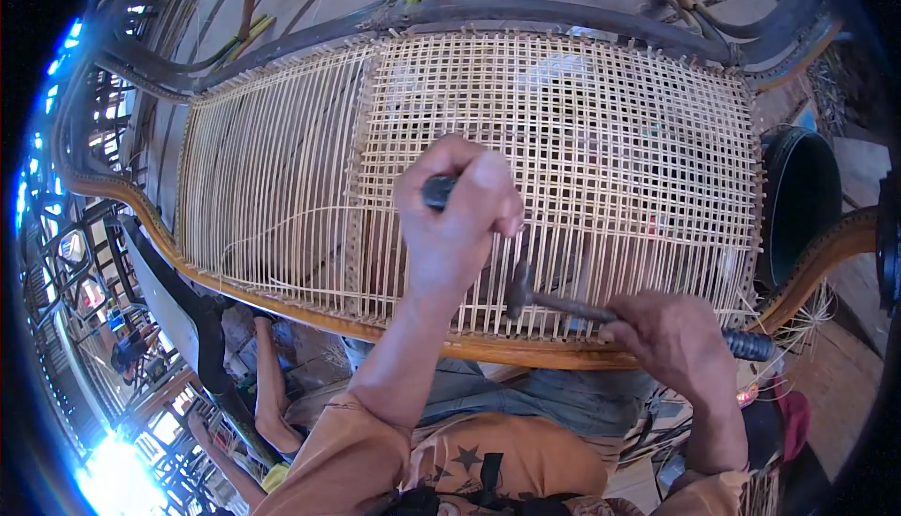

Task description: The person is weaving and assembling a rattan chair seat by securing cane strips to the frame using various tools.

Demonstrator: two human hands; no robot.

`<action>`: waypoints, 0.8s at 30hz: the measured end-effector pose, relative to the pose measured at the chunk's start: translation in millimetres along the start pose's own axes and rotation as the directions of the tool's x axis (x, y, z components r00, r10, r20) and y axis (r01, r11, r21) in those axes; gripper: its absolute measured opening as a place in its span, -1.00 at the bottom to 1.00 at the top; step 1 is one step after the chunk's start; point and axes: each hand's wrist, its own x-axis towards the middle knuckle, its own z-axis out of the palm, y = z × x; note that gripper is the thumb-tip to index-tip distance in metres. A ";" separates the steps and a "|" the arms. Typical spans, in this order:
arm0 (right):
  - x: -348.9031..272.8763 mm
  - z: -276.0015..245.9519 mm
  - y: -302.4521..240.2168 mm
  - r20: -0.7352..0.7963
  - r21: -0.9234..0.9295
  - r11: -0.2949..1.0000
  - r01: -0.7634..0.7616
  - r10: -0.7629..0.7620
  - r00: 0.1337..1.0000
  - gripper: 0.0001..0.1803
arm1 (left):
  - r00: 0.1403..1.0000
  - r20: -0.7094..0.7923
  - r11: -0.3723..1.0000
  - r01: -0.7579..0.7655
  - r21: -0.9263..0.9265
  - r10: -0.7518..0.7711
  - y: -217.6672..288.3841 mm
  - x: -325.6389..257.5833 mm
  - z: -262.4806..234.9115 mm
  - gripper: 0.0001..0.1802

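Note:
A wooden chair frame (526, 352) with a woven cane panel (601, 150) lies tilted across my lap. My left hand (455, 211) is closed around a dark-handled tool (437, 190) pressed upright against the weave near the panel's middle. My right hand (671, 333) grips a small hammer by its dark rubber handle (748, 344). The hammer head (519, 289) sits just above the lower rail, below and right of my left hand. The left third of the panel (263, 169) has only loose parallel strands, while the right part is a tight grid.
A black round bucket (798, 201) stands at the right beyond the frame. Dark curved chair frames (141, 56) lie at the upper left. Loose cane strands (807, 314) stick out near the right rail. Wooden floorboards (845, 366) show at the right.

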 end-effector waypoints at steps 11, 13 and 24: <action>-24.8 -1.4 17.9 0.033 0.072 0.997 -0.009 0.007 0.999 -0.74 | 0.995 0.063 0.995 0.075 0.058 -0.079 -25.3 -1.8 36.9 -0.73; -25.6 0.0 20.2 0.022 0.068 0.998 -0.006 0.004 1.000 -0.74 | 0.991 0.058 0.977 0.111 0.184 -0.124 -30.2 0.3 40.0 -0.72; -29.3 -1.2 30.6 -0.017 0.056 0.998 -0.040 0.041 0.999 -0.75 | 0.996 0.080 0.997 0.033 0.065 -0.038 -20.4 -4.0 50.6 -0.72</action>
